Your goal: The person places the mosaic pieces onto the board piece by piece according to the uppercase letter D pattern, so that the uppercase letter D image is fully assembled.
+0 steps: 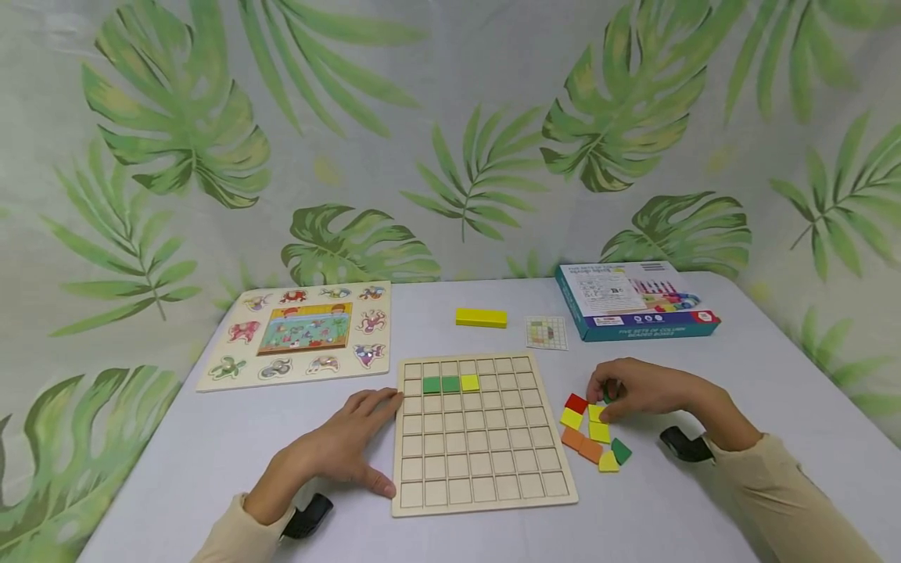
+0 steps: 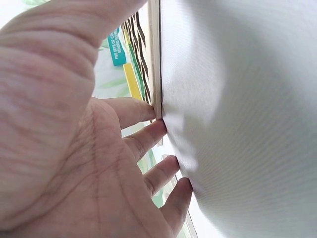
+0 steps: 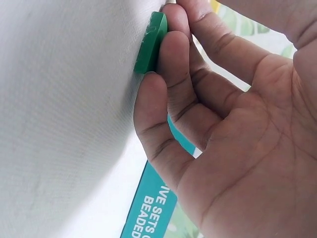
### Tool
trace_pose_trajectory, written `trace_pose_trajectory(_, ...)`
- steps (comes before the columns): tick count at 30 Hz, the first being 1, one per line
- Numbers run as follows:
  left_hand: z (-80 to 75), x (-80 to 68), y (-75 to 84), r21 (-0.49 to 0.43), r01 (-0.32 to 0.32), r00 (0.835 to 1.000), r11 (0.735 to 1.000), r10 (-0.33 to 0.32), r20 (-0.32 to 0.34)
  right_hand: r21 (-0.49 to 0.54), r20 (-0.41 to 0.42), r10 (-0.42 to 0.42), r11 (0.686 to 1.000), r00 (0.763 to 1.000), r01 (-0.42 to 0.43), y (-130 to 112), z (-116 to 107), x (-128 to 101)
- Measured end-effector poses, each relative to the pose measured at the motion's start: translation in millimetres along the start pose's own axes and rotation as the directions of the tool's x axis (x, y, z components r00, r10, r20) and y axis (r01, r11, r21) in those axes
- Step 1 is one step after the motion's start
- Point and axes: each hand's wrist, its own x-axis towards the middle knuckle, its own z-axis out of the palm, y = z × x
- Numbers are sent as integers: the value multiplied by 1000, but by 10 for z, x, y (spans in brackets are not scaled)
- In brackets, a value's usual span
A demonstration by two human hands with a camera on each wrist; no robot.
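Note:
A wooden grid board [image 1: 486,507] lies mid-table, with two green tiles [image 1: 440,385] and a yellow one [image 1: 469,382] side by side near its upper left. Fingertips and thumb of my left hand [image 1: 345,446] touch the board's left edge. To the right of the board, my right hand [image 1: 644,387] pinches a yellow square tile [image 1: 597,412] between thumb and index finger, low over the table. Beneath its other fingers is a green piece [image 3: 151,43], partly covered in the head view. Around it lie a red tile [image 1: 576,403], orange tiles [image 1: 590,450] and a green rounded piece [image 1: 621,451].
An animal puzzle board [image 1: 232,344] lies at the back left. Behind the grid sit a yellow block [image 1: 482,317] and a small pattern card [image 1: 546,333]. The teal-sided box [image 1: 647,331], with a paper on top, is at the back right.

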Motion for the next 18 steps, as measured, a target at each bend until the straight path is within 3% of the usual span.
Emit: trace_pose_trajectory(18,20,9,-9,-13,9,1000,1000,-9,-9,-18,37,-67,998,997,67,-104,-15,-24)
